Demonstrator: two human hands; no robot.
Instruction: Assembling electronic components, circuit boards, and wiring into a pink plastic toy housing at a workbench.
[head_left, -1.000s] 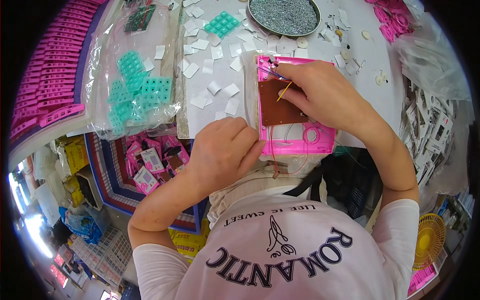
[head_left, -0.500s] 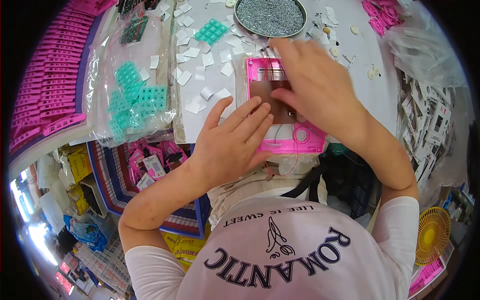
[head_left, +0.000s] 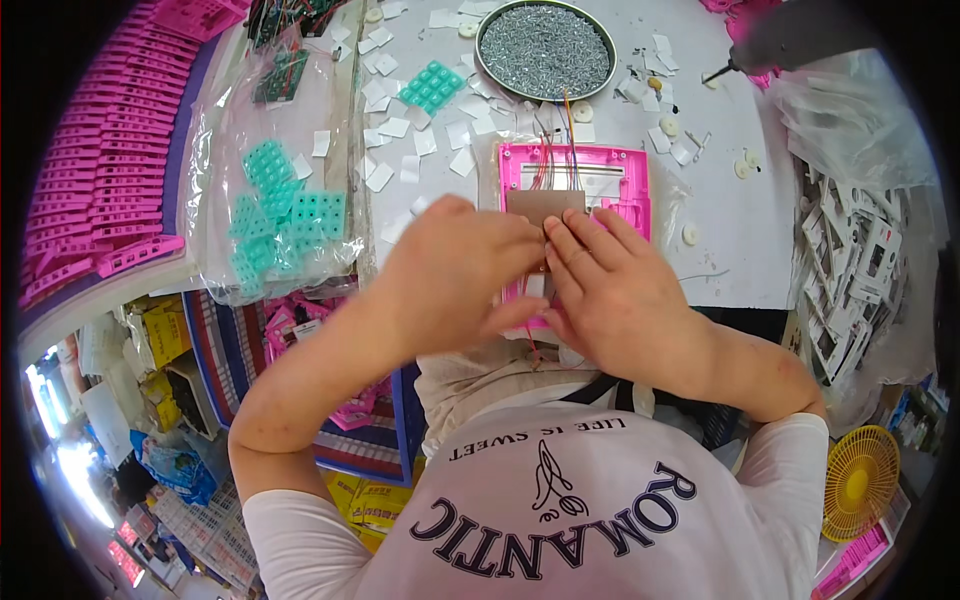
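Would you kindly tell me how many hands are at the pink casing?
2: the left hand, blurred, over the near left part of the pink casing, and the right hand, over the brown board. No other hand shows.

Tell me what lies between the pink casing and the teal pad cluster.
In the head view, clear plastic and scattered white squares lie between the teal pad cluster and the pink casing; the left hand covers part of the nearer stretch.

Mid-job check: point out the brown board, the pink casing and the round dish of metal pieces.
Brown board [head_left: 535, 204], head view: its uncovered upper part.
Pink casing [head_left: 641, 188], head view: its right-hand edge.
Round dish [head_left: 545, 98], head view: its near rim.
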